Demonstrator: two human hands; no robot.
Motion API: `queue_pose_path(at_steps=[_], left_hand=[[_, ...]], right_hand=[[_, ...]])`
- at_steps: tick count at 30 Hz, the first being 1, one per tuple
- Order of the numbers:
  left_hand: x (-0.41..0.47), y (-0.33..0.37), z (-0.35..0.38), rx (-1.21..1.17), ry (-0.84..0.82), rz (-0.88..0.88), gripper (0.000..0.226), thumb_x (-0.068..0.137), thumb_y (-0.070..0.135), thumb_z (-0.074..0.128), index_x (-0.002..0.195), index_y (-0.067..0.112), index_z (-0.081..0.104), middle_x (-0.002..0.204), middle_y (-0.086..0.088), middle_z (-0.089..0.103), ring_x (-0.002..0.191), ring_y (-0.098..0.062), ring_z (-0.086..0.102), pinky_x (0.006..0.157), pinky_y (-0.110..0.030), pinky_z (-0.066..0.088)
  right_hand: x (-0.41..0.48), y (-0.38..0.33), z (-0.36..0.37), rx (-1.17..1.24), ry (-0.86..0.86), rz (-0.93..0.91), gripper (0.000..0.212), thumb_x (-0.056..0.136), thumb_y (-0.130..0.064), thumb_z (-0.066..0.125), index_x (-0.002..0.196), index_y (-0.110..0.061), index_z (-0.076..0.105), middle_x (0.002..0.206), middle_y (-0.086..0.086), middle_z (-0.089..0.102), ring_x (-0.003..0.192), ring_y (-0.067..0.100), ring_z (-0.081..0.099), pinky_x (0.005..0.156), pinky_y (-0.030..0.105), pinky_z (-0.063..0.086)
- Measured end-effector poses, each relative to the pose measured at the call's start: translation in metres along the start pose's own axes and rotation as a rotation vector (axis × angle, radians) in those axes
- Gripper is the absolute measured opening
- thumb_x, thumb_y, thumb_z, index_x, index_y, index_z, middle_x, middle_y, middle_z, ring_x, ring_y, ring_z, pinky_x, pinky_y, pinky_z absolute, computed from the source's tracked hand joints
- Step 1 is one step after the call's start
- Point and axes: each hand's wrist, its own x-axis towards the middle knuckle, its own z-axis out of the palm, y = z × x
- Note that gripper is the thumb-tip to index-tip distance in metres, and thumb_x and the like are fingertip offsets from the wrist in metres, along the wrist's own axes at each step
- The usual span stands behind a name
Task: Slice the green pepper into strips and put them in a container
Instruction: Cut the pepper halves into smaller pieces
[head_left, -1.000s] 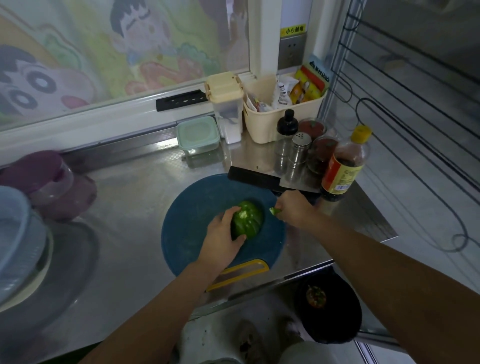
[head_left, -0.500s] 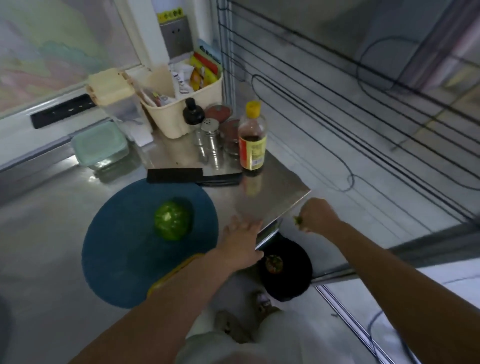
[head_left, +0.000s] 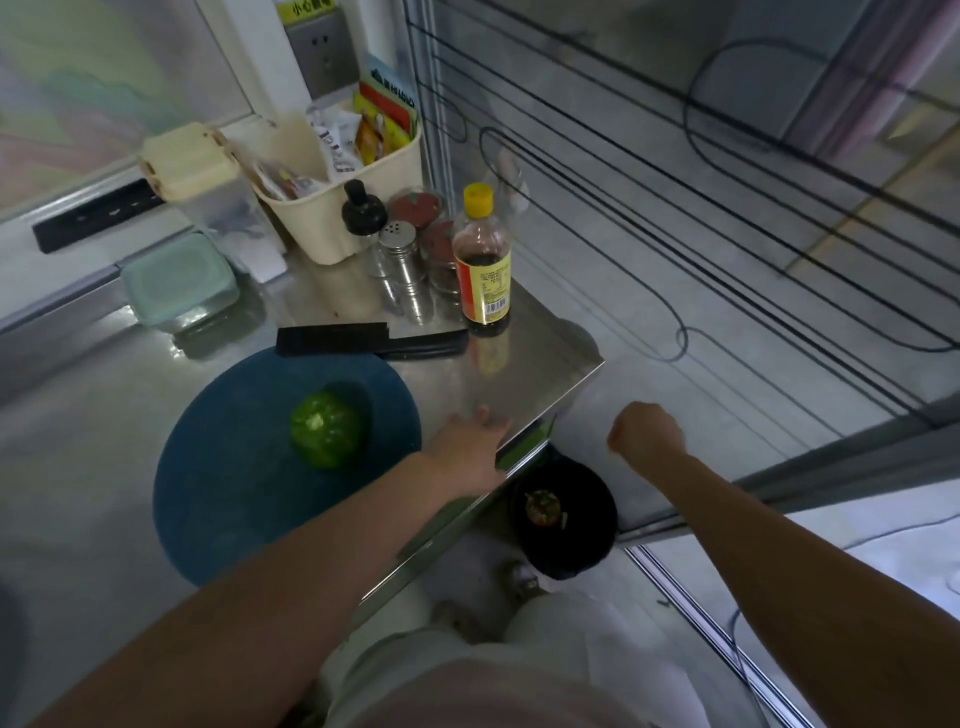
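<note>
Green, with a pale patch on top, the pepper (head_left: 326, 436) is sitting uncut near the middle of the round blue cutting board (head_left: 223, 483), neither hand touching it. The left hand (head_left: 467, 447) is lying flat on the steel counter (head_left: 524, 358) at its near edge, fingers straight. The right hand (head_left: 647, 436) is hanging out past the counter's corner, above the black bin (head_left: 576, 545) on the floor, fingers curled in; whether they are pinching anything, I cannot tell. Trimming looks to be ending, and slicing is not yet begun. The knife (head_left: 363, 340) is lying untouched at the board's far rim. The next move is calling for the right hand taking its handle while the left is steadying the pepper; a lidded container (head_left: 179, 280) is waiting behind
</note>
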Motion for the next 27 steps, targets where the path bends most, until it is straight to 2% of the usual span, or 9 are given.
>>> queue_pose_path(at_steps=[4,6,8,11,14,16,20,23,27], left_hand=[[0.002,0.000,-0.006,-0.009,-0.007,-0.012,0.069,0.093,0.038,0.049,0.150,0.025,0.013,0.157,-0.010,0.010,0.130,-0.042,0.032,0.106,-0.044,0.032],[0.002,0.003,-0.010,-0.002,-0.001,-0.002,0.066,0.094,0.039,0.048,0.149,0.022,0.014,0.156,-0.013,0.012,0.130,-0.040,0.034,0.107,-0.041,0.030],[0.000,0.003,-0.014,-0.059,0.026,0.003,0.060,0.094,0.036,0.048,0.147,0.021,0.024,0.151,-0.012,0.026,0.126,-0.035,0.042,0.103,-0.037,0.033],[-0.001,-0.005,-0.019,-0.223,0.073,-0.015,0.041,0.092,0.029,0.051,0.131,0.017,0.045,0.127,-0.007,0.053,0.111,-0.026,0.054,0.088,-0.028,0.039],[-0.011,-0.016,-0.031,-0.392,0.194,-0.089,0.045,0.092,0.030,0.054,0.134,0.018,0.044,0.126,-0.004,0.053,0.111,-0.020,0.053,0.090,-0.025,0.038],[-0.024,-0.026,-0.039,-0.404,0.364,-0.101,0.044,0.091,0.027,0.056,0.132,0.015,0.047,0.128,-0.007,0.050,0.111,-0.021,0.052,0.095,-0.027,0.039],[-0.053,-0.062,-0.046,-0.503,0.651,-0.224,0.036,0.087,0.016,0.060,0.123,0.012,0.055,0.120,-0.010,0.050,0.113,-0.025,0.049,0.094,-0.027,0.037],[-0.070,-0.093,-0.035,-0.599,0.714,-0.461,0.046,0.087,0.024,0.063,0.130,0.017,0.048,0.127,-0.009,0.043,0.119,-0.026,0.041,0.099,-0.029,0.034],[-0.089,-0.112,-0.015,-0.825,0.788,-0.673,0.055,0.083,0.031,0.068,0.131,0.017,0.045,0.130,-0.010,0.039,0.119,-0.026,0.041,0.103,-0.032,0.033]], right_hand=[[0.004,-0.006,-0.010,-0.017,-0.057,-0.016,0.027,0.076,-0.021,0.076,0.099,-0.008,0.069,0.103,0.010,0.067,0.098,0.027,0.064,0.083,0.031,0.053],[0.004,-0.013,-0.015,-0.007,-0.067,-0.079,0.017,0.079,-0.016,0.070,0.094,-0.008,0.070,0.102,0.008,0.067,0.096,0.025,0.063,0.083,0.031,0.053],[0.004,-0.024,-0.024,0.032,-0.048,-0.176,0.010,0.079,-0.010,0.064,0.086,-0.008,0.072,0.097,0.006,0.067,0.093,0.022,0.063,0.084,0.032,0.053],[0.000,-0.050,-0.052,0.055,-0.037,-0.318,0.012,0.077,-0.006,0.065,0.079,-0.011,0.075,0.085,-0.001,0.069,0.076,0.013,0.062,0.076,0.026,0.054],[0.000,-0.085,-0.080,0.042,0.016,-0.392,0.019,0.085,-0.011,0.054,0.082,-0.003,0.072,0.080,0.008,0.068,0.076,0.023,0.064,0.067,0.031,0.052],[0.000,-0.111,-0.091,0.021,0.049,-0.458,0.026,0.090,-0.019,0.049,0.077,-0.004,0.066,0.078,0.010,0.064,0.078,0.027,0.061,0.063,0.031,0.046],[-0.002,-0.163,-0.090,0.066,-0.008,-0.647,0.027,0.093,-0.029,0.053,0.111,-0.011,0.064,0.109,0.009,0.064,0.101,0.025,0.058,0.084,0.030,0.043],[0.003,-0.196,-0.068,0.049,-0.046,-0.755,0.045,0.090,-0.028,0.059,0.133,-0.015,0.049,0.129,0.008,0.056,0.116,0.025,0.054,0.095,0.031,0.042],[0.013,-0.229,-0.042,-0.137,-0.068,-0.815,0.058,0.089,-0.018,0.056,0.143,-0.019,0.035,0.137,0.012,0.048,0.123,0.030,0.048,0.100,0.037,0.042]])
